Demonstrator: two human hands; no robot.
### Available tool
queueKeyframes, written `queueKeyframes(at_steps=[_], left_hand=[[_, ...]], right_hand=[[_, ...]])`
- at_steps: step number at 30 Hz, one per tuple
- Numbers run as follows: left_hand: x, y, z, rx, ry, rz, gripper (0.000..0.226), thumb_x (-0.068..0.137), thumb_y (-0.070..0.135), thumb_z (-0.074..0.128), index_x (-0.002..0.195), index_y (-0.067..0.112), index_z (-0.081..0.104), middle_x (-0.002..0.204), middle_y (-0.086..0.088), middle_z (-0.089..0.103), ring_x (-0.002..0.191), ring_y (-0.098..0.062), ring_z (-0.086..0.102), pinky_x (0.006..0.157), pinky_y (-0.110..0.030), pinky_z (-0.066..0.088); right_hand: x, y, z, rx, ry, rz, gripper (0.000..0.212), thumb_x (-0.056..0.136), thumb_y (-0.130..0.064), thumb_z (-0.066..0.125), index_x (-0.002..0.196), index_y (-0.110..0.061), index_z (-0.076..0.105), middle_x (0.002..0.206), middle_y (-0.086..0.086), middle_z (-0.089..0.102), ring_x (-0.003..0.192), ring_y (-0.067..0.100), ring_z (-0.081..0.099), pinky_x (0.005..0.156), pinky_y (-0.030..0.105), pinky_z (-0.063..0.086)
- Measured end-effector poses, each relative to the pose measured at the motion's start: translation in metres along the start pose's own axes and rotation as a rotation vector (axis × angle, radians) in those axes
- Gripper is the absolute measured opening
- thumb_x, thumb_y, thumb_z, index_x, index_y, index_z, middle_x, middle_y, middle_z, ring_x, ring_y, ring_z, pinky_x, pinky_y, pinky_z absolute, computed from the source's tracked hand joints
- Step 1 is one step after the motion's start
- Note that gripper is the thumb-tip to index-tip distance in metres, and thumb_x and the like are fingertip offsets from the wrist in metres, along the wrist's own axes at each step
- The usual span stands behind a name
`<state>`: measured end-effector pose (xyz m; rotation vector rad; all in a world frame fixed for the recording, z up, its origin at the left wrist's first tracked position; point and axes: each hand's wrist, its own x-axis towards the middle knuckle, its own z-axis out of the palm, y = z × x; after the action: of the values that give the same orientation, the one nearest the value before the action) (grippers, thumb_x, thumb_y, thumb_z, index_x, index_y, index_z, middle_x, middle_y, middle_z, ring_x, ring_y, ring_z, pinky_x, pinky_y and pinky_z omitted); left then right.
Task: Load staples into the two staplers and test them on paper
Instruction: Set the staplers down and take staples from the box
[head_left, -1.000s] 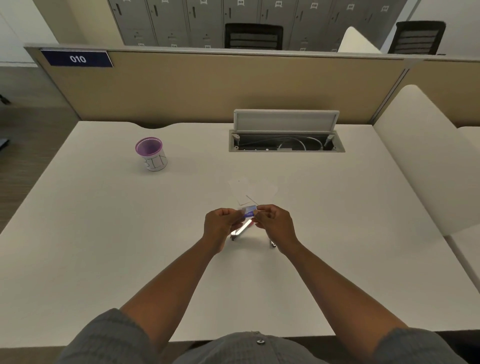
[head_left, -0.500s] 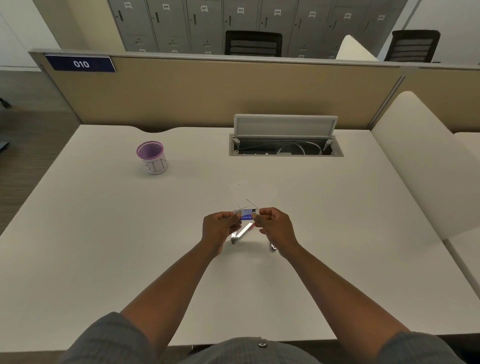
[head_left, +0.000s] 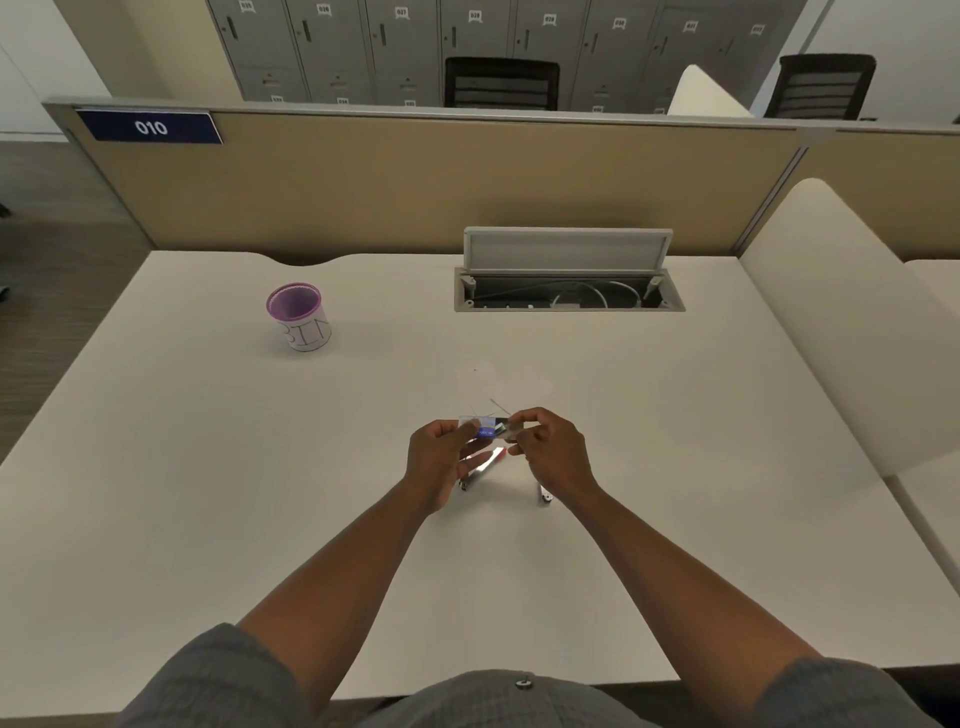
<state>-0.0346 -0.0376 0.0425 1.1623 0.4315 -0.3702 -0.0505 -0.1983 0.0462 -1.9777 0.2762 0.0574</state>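
From the head view we see our left hand (head_left: 441, 457) and right hand (head_left: 550, 449) together pinching a small blue-labelled staple box (head_left: 485, 427), print unreadable, above two staplers (head_left: 480, 465) on the white desk (head_left: 208, 493), paper (head_left: 504, 384) just beyond, purple-rimmed cup (head_left: 300, 317) marked "BIN", divider sign (head_left: 150, 127) reading "010".

Soft, even light falls from overhead, leaving only faint shadows under the arms and the purple cup (head_left: 297, 316). The white desk (head_left: 208, 467) glares pale, so the paper sheets (head_left: 501, 384) nearly vanish. A metal strip (head_left: 485, 461) glints. Edges bow, and the small box (head_left: 483, 427) looks slightly blurred, perhaps by motion.
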Motion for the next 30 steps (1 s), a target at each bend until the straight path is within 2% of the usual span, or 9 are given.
queueKeyframes(at_steps=[3,6,10,13,16,20,26,30], left_hand=[[0.001,-0.001,0.0,0.044,0.02,0.029,0.012,0.087,0.001,0.068,0.096,-0.005,0.063,0.093,-0.022,0.073,0.081,-0.03,0.074,0.064,-0.033,0.06],[0.003,-0.001,0.0,0.088,0.031,0.051,0.009,0.086,-0.001,0.068,0.093,-0.004,0.063,0.09,-0.02,0.073,0.077,-0.029,0.075,0.062,-0.032,0.06],[0.007,-0.003,0.001,0.146,0.048,0.079,0.009,0.083,-0.002,0.071,0.087,-0.003,0.063,0.089,-0.026,0.072,0.078,-0.033,0.074,0.068,-0.036,0.061],[0.01,-0.005,0.0,0.186,0.065,0.091,0.011,0.081,-0.003,0.073,0.083,-0.003,0.062,0.087,-0.029,0.071,0.076,-0.035,0.074,0.074,-0.041,0.061],[0.012,-0.005,-0.001,0.243,0.054,0.095,0.015,0.081,0.0,0.074,0.088,-0.005,0.062,0.086,-0.027,0.072,0.076,-0.036,0.074,0.078,-0.045,0.06],[0.015,-0.005,-0.003,0.252,0.047,0.08,0.013,0.083,0.001,0.073,0.089,-0.004,0.063,0.089,-0.027,0.071,0.076,-0.034,0.074,0.079,-0.044,0.06],[0.018,-0.003,-0.003,0.261,0.065,0.053,0.011,0.082,0.002,0.074,0.086,0.0,0.064,0.09,-0.026,0.072,0.078,-0.035,0.073,0.081,-0.046,0.06],[0.021,-0.003,-0.004,0.22,0.069,0.022,0.009,0.083,0.0,0.072,0.084,0.001,0.063,0.089,-0.025,0.071,0.073,-0.03,0.073,0.073,-0.039,0.062]], right_hand=[[0.0,-0.001,0.0,-0.089,0.011,-0.039,0.013,0.087,-0.023,0.058,0.088,-0.03,0.069,0.075,-0.004,0.074,0.07,0.013,0.071,0.069,0.024,0.051],[-0.001,-0.005,0.0,-0.189,0.014,-0.118,0.011,0.087,-0.019,0.061,0.091,-0.02,0.071,0.083,-0.007,0.072,0.071,0.007,0.067,0.063,0.009,0.046],[0.005,-0.002,0.002,-0.365,0.017,-0.236,0.012,0.083,-0.016,0.066,0.091,-0.02,0.074,0.096,-0.004,0.068,0.08,0.012,0.064,0.073,0.022,0.05],[0.01,-0.004,0.001,-0.496,-0.025,-0.274,0.009,0.083,-0.02,0.066,0.09,-0.02,0.072,0.099,-0.004,0.064,0.085,0.013,0.061,0.075,0.026,0.05],[0.015,-0.009,-0.002,-0.642,-0.102,-0.282,0.009,0.086,-0.028,0.064,0.089,-0.022,0.07,0.104,-0.003,0.06,0.091,0.017,0.06,0.078,0.036,0.05],[0.019,-0.01,-0.007,-0.825,-0.125,-0.342,0.015,0.087,-0.015,0.059,0.097,-0.024,0.068,0.111,-0.004,0.058,0.096,0.019,0.057,0.075,0.034,0.045],[0.024,-0.007,-0.009,-0.663,-0.117,-0.306,0.008,0.085,-0.021,0.066,0.092,-0.02,0.071,0.107,-0.003,0.06,0.096,0.015,0.058,0.082,0.035,0.048],[0.027,-0.005,-0.007,-0.593,-0.095,-0.282,0.009,0.083,-0.019,0.064,0.09,-0.018,0.07,0.102,-0.002,0.062,0.091,0.017,0.06,0.08,0.036,0.05]])
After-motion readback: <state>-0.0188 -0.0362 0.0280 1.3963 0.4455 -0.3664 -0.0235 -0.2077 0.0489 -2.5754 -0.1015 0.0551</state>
